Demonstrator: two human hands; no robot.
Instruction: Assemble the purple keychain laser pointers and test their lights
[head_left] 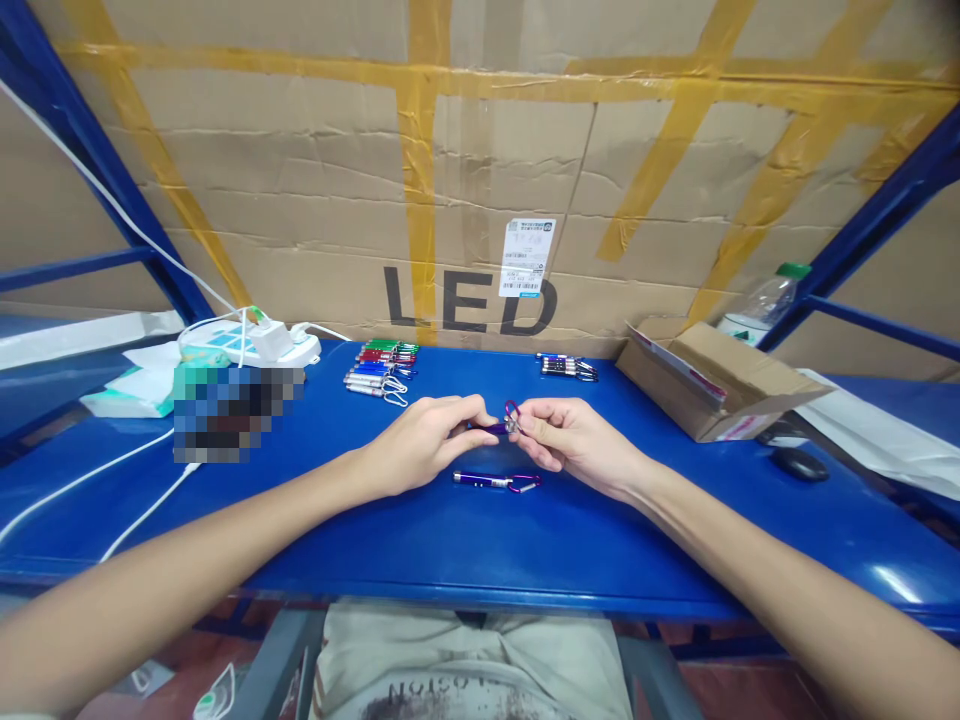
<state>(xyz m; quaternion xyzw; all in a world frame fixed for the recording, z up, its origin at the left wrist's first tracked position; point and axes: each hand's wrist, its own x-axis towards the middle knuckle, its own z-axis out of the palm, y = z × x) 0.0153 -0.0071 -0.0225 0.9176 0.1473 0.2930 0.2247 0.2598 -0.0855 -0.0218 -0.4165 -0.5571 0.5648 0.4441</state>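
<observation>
My left hand (pixel 431 440) is closed around the body of a small purple keychain flashlight (pixel 491 428), held just above the blue table (pixel 450 540). Fingers of my right hand (pixel 562 440) pinch the purple carabiner clip (pixel 512 412) at that flashlight's end. The two hands meet at the middle of the table. A second purple flashlight with a carabiner (pixel 495 482) lies flat on the table directly below my hands.
A row of coloured keychain flashlights (pixel 381 370) lies at the back left, a smaller group (pixel 568 366) at the back middle. An open cardboard box (pixel 705 385) sits right, a black mouse (pixel 800 464) beyond it. A white power strip (pixel 247 345) with cables is left.
</observation>
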